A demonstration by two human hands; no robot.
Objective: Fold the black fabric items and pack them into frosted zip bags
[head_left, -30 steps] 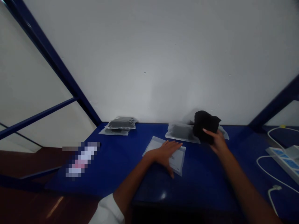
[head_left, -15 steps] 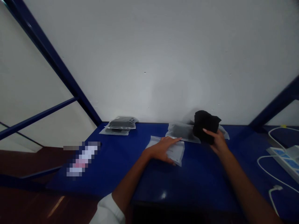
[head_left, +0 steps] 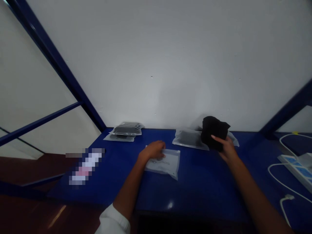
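My left hand [head_left: 153,150], its fingers curled, grips the upper left part of a frosted plastic zip bag [head_left: 168,164] with faint printing on it. The bag lies on the blue table and looks flat. A bundle of folded black cloth [head_left: 211,131] is held up in my right hand [head_left: 228,148], the thumb across its near side; the other fingers are mostly hidden behind it. Beside and behind the cloth lie frosted bags, one of them a filled bag [head_left: 188,138] with dark contents.
Several filled frosted bags [head_left: 126,129] are stacked at the back left of the blue table [head_left: 195,188]. A blurred-out object [head_left: 86,167] lies at the left edge. A white power strip [head_left: 298,170] and a white cable [head_left: 284,178] are on the right. A white wall [head_left: 156,65] stands behind.
My left hand has moved left and its fingers have curled in. The zip bag has slid left and slightly nearer with it. My right hand and the black cloth have barely moved.
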